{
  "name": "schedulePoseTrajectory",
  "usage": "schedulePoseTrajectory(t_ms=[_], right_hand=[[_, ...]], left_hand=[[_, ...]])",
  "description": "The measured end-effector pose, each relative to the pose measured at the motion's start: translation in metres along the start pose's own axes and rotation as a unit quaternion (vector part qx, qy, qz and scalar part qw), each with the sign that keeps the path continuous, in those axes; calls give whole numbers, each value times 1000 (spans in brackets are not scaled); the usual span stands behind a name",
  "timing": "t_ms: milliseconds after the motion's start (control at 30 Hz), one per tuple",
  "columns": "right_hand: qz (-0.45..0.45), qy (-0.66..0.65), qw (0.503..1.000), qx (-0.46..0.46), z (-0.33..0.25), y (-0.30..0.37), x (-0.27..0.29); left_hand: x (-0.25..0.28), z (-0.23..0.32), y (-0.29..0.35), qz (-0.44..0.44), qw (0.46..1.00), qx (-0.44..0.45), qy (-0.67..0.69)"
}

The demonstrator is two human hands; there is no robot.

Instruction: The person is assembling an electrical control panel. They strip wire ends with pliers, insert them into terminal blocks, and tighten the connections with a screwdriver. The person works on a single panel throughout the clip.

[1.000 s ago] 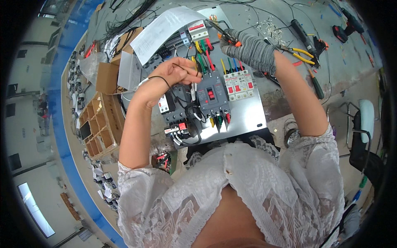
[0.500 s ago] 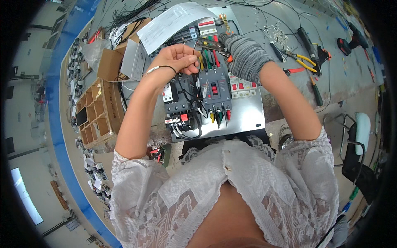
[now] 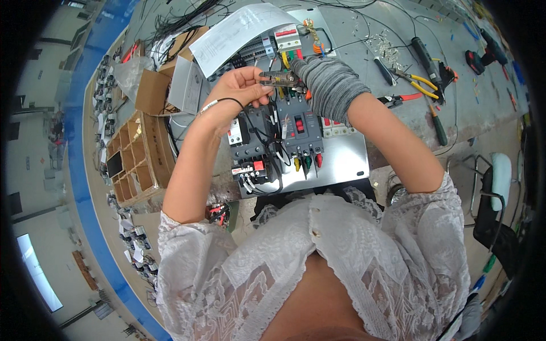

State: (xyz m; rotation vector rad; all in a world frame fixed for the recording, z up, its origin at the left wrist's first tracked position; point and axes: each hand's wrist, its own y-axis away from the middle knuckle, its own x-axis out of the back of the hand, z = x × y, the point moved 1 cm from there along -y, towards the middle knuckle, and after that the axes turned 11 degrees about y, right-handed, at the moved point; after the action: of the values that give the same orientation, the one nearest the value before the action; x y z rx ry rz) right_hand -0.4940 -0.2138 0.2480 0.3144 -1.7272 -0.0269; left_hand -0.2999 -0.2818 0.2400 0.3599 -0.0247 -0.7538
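Note:
My bare left hand (image 3: pixel 236 91) pinches a thin black wire (image 3: pixel 242 106) near its end; the wire loops back over the wrist and down to the panel. My right hand (image 3: pixel 331 85), in a grey striped knit glove, grips wire strippers (image 3: pixel 278 79), whose metal jaws lie against the left fingertips, at the wire's end. Whether the jaws are closed on the wire is hidden. Below both hands is a metal mounting panel (image 3: pixel 341 162) with a grey circuit breaker (image 3: pixel 300 128), a black contactor (image 3: pixel 248 139) and a relay with a red button (image 3: pixel 259 165).
White paper (image 3: pixel 242 34) covers part of the panel's far side. On the left are an open cardboard box (image 3: pixel 152 88) and a divided wooden tray (image 3: pixel 136 159). To the right lie yellow-handled pliers (image 3: pixel 422 85), a screwdriver (image 3: pixel 438 128), a cordless drill (image 3: pixel 486 54) and scattered white terminals (image 3: pixel 387 48).
The strippers have come down and left to the left fingertips, carried by my right hand. My left hand keeps its pinch on the wire, shifted slightly.

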Motion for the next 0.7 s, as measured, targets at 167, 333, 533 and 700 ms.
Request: schedulePoseTrajectory(t_ms=[167, 333, 533, 700], right_hand=[[90, 16, 996, 1, 2, -4, -19], [91, 27, 995, 11, 1, 1, -15], [9, -23, 1000, 6, -1, 5, -1], [36, 19, 999, 11, -1, 6, -4]], left_hand=[[2, -3, 0, -4, 1000, -12, 11], [1, -2, 0, -6, 1000, -15, 21], [0, -4, 0, -8, 999, -31, 10], [-3, -1, 1, 7, 1000, -24, 11]])
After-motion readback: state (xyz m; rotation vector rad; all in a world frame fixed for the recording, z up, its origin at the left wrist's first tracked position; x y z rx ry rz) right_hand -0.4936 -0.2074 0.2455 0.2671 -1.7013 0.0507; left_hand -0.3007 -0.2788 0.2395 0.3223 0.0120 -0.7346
